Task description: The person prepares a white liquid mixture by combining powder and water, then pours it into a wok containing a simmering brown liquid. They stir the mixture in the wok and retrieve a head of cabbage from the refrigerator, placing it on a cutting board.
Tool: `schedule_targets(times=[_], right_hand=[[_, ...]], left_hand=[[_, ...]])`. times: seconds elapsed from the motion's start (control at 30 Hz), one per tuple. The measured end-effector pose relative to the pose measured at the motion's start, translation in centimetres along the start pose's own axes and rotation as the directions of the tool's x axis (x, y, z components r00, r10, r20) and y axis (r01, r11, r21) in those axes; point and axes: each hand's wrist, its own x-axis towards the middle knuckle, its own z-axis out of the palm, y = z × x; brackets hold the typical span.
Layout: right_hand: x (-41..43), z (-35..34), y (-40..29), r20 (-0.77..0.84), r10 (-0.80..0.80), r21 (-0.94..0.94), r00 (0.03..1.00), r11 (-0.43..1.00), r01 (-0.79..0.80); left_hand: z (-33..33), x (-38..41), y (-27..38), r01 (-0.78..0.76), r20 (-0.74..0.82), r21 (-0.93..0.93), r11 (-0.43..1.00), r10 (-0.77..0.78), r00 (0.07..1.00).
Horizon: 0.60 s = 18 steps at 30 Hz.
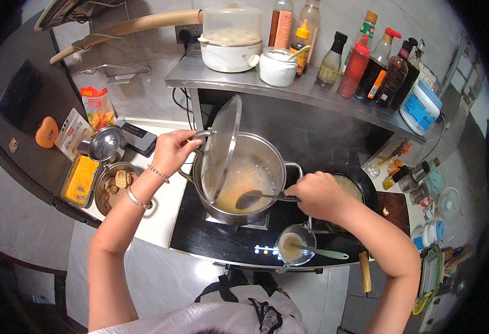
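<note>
My left hand [173,152] grips the metal handle of a glass lid [220,156], which stands tilted on edge over the left part of a stainless steel pot [227,218]. Inside the pot is a yellowish, bubbling liquid [244,181]. In my right hand [321,195] is the handle of a dark ladle or cooking spoon [249,200], its head dipping into the liquid near the front. My right fist is beside the pot's right loop handle [295,167]. Nearer to me, a clear measuring jug [309,234] holds a pale green spatula [328,253] and some cloudy liquid.
A pan [367,183] with a wooden handle [365,273] sits under my right forearm. Bottles and a white electric steamer [232,56] line a steel shelf [227,81] behind the cooktop [198,229]. Left are a metal bowl [102,204] with mushroom-like pieces and a yellow-filled container [78,179].
</note>
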Motion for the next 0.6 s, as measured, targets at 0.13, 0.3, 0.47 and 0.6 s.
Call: schedule_targets(times=[0.13,0.3,0.47,0.6], right_hand=[[3.0,2.3,-0.5,0.000,-0.143,0.109,0.990,0.984,0.143],[4.4,4.7,-2.4,-0.035,-0.066,0.126,0.997,0.989,0.070],[6.1,8.4,-2.3,-0.150,0.016,-0.007,0.989,1.000,-0.017],[5.6,9.2,-1.6,-0.104,0.057,-0.134,0.993,0.988,-0.071]], left_hand=[[-0.2,-1.2,-1.2,0.168,-0.015,-0.163,0.972,-0.173,0.985],[-0.5,-2.7,-2.4,0.260,-0.028,-0.239,0.936,-0.274,0.961],[-0.6,-3.2,-3.3,0.254,-0.042,-0.313,0.915,-0.280,0.959],[-1.0,-3.2,-2.6,0.273,-0.041,-0.335,0.902,-0.303,0.952]])
